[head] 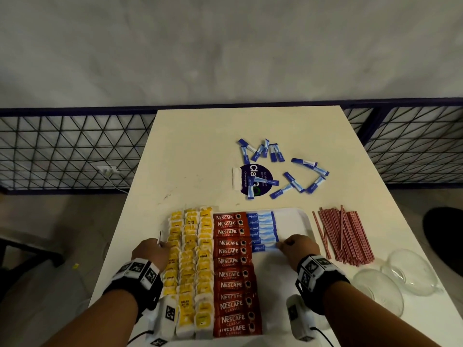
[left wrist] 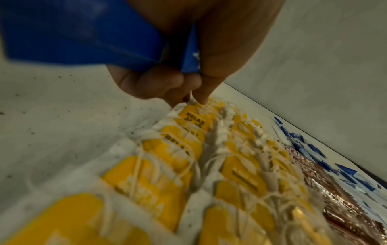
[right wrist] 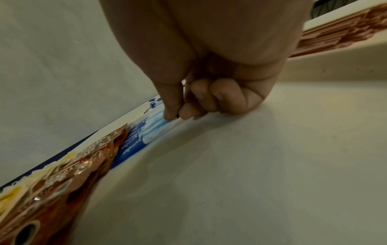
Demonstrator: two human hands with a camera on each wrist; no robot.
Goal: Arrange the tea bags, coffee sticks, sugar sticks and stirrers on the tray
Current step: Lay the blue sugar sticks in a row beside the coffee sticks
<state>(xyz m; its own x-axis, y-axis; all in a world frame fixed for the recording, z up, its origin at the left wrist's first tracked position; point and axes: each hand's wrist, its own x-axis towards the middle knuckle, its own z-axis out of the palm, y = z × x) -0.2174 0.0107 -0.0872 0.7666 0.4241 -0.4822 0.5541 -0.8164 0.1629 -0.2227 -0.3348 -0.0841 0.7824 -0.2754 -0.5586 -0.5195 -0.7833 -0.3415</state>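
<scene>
Tea bags [head: 190,266] and coffee sticks [head: 234,271] fill the tray [head: 295,221]; the right hand [head: 298,247] pinches a sugar stick [head: 263,247], the left hand [head: 152,254] pinches spares [left wrist: 79,33]; loose sugar sticks [head: 283,169] at twelve o'clock and stirrers [head: 343,234] at three o'clock wait on the surface [head: 200,146].

The near end of the white plastic tray [head: 295,216] is cut off by the head view's lower edge, along with the last red coffee sticks [head: 234,271]. The left hand [head: 151,254] hides part of the outer column of yellow-tagged tea bags [head: 190,259]. In the left wrist view, blurred blue sachets [left wrist: 83,33] fill the top corner, cropped by the frame. The right hand [head: 297,246] covers the end of a blue-and-white sugar stick [head: 263,247]; its print is too blurred to read in the right wrist view.
</scene>
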